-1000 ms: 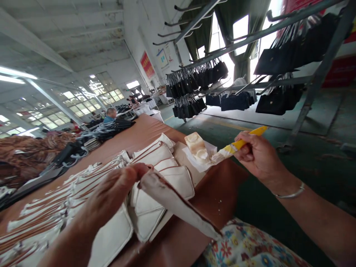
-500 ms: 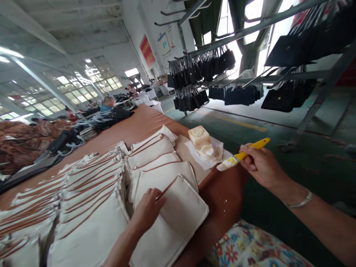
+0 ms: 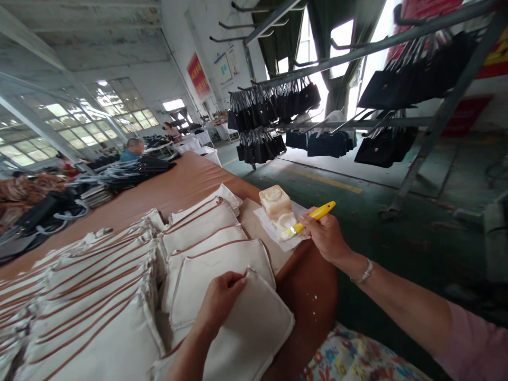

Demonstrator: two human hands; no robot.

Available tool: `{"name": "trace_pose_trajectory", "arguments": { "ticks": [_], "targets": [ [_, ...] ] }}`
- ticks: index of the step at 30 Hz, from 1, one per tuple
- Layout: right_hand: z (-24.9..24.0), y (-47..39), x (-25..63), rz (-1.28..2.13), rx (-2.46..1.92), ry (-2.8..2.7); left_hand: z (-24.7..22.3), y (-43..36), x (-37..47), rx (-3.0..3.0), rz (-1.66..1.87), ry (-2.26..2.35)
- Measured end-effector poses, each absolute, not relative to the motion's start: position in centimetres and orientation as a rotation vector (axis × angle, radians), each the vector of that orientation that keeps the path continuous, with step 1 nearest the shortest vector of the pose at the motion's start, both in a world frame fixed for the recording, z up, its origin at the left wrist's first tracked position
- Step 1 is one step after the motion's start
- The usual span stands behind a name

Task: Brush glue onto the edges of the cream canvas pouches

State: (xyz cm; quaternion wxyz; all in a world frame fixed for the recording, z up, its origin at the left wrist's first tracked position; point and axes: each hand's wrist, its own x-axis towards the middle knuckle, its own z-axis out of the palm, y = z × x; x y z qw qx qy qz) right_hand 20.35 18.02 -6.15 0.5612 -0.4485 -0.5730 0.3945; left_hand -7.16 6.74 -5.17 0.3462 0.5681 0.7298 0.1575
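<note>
My right hand grips a yellow-handled brush, its bristles down at the white paste on a sheet of white paper. Just behind the paste stands a cream-coloured block-like container. The fingers of my left hand are pinched on the top corner of the nearest cream fabric piece. Beneath and behind that piece, more cream pieces with brown edging overlap in a row.
Rows of cream pieces cover the left of the brown table. Dark bags lie beyond them, near a seated person. Metal racks with black bags stand past the table's right edge.
My right hand has moved left, bringing the brush to the paste. My left hand now pinches the front piece's corner, which was free of its fingertips before. The whole view has shifted slightly.
</note>
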Motion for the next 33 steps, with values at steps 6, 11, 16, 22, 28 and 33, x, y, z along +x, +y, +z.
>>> {"name": "trace_pose_trajectory", "arguments": {
  "ticks": [6, 11, 16, 22, 28, 33],
  "targets": [
    [-7.0, 24.0, 21.5, 0.618, -1.207, -1.75, -3.2, 4.8, -5.9, 1.764, 0.299, 2.034],
    [-9.1, 25.9, 20.4, 0.6, -1.265, -1.853, -1.2, 3.1, -4.3, 1.769, 0.044, 2.203],
    [-9.6, 25.7, 21.5, 0.554, -1.185, -1.911, -0.9, 2.9, -4.1, 1.608, 0.199, 2.144],
    [-9.7, 22.0, 24.0, 0.593, -0.863, -2.153, -1.3, 3.6, -4.7, 1.421, 0.554, 2.004],
    [-7.3, 18.8, 25.1, 0.704, -0.797, -1.948, -0.9, 2.6, -4.1, 1.146, 0.738, 1.844],
    [-4.1, 14.7, 21.8, 1.158, -0.88, -1.352, -0.3, 2.1, -2.9, 1.088, 0.832, 1.756]
  ]
}}
